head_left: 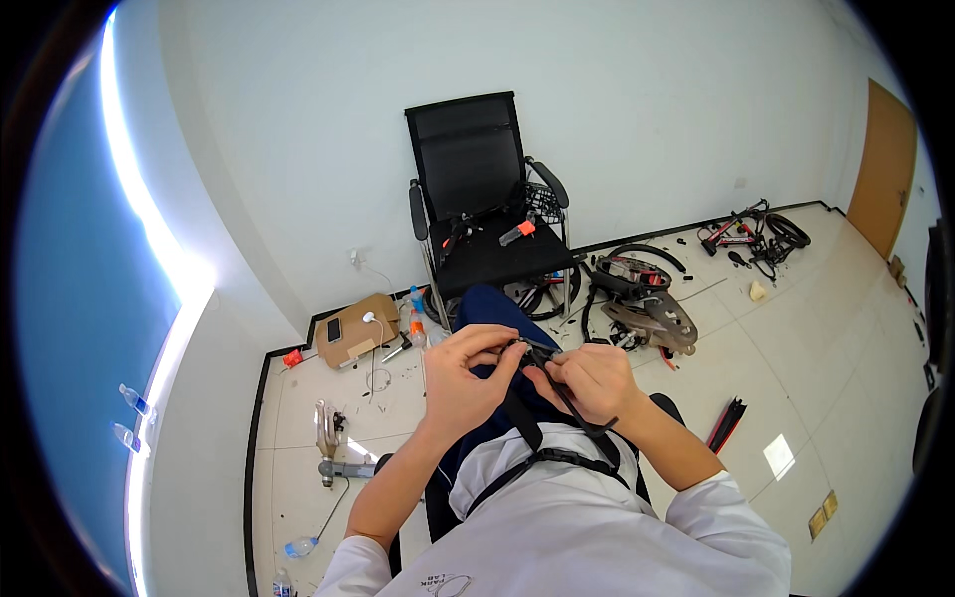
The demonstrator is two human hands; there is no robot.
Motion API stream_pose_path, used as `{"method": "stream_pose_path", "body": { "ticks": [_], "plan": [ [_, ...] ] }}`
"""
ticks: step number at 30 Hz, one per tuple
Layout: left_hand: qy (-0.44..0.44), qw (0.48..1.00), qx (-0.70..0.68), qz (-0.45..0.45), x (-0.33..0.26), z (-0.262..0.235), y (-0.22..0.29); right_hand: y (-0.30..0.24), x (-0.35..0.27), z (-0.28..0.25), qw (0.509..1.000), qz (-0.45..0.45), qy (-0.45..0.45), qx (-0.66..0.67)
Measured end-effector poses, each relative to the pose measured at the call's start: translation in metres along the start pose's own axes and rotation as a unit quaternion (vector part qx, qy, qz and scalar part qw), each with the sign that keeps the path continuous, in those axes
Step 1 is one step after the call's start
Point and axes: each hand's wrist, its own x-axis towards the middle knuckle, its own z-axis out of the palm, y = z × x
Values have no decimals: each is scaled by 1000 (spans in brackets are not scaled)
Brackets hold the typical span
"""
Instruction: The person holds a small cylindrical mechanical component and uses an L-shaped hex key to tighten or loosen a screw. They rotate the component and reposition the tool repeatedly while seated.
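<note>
A black office chair (477,199) stood against the wall, small parts lying on its seat. Right of it, bicycle tyres and parts (642,289) lay scattered on the floor (796,378). An open cardboard box (356,331) by the wall held a dark flat device and a white cable. Over the person's lap, the left hand (463,373) and right hand (589,380) both pinched a thin black strap (545,360), fingers clenched on it. The strap looked slippery; an uneven pull might have slid it free.
</note>
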Motion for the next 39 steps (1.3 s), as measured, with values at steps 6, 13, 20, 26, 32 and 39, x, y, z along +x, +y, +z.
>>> {"method": "stream_pose_path", "body": {
  "ticks": [6,13,20,26,32,39],
  "plan": [
    [2,1000,2,22,0,0,0,-2,-7,2,998,6,-62,2],
    [-14,1000,24,-4,4,-6,1,-7,1,-3,993,-3,-110,37],
    [-7,1000,7,-16,5,-9,-1,-4,-4,4,998,-12,-65,19],
    [8,1000,5,-1,2,-3,-3,-5,-6,8,999,-6,-24,27],
    [14,1000,9,1,1,-1,-1,-1,-11,13,999,-6,-7,51],
    [7,1000,21,-10,5,-8,-6,-5,-1,3,994,31,-43,95]
  ]
}}
